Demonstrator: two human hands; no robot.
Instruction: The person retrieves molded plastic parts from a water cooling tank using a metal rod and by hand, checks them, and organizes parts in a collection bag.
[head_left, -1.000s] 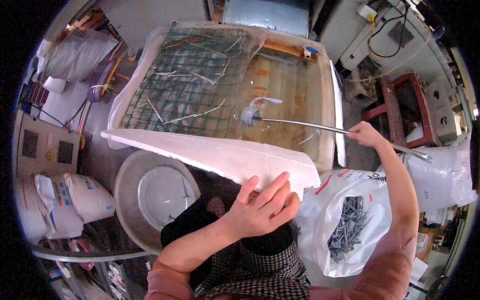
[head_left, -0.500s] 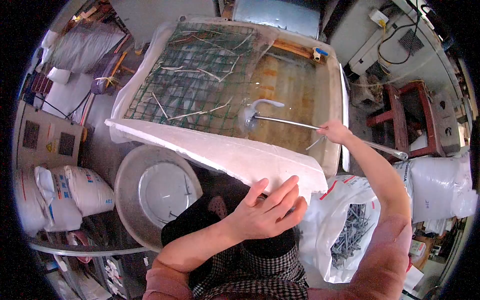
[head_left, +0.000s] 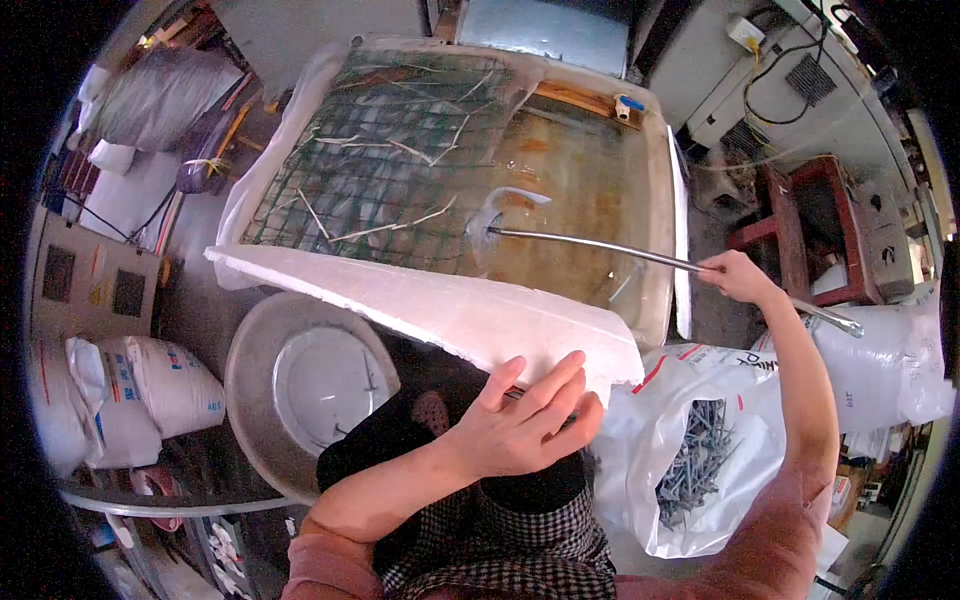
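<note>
My right hand (head_left: 742, 276) is closed around a long metal rod (head_left: 600, 247). The rod's far end dips into the shallow water of a large pale tub (head_left: 655, 240), beside a whitish curved piece (head_left: 522, 195) in the water. Its near end sticks out past my wrist on the right. My left hand (head_left: 530, 420) lies at the near edge of a white foam board (head_left: 440, 298), fingers spread and touching it. A green mesh (head_left: 385, 150) with several thin pale strips on it covers the tub's left part.
A round basin (head_left: 255, 400) with a few small pieces inside stands at the left. Right of my knees is a white sack (head_left: 640, 480) full of grey stick-like parts (head_left: 695, 465). A blue-handled valve (head_left: 627, 106) sits at the tub's back right. Filled bags (head_left: 170, 385) lie far left.
My right hand has moved to the right with the rod, and more of the rod shows. My left hand stays at the foam board's edge. The view has shifted slightly.
</note>
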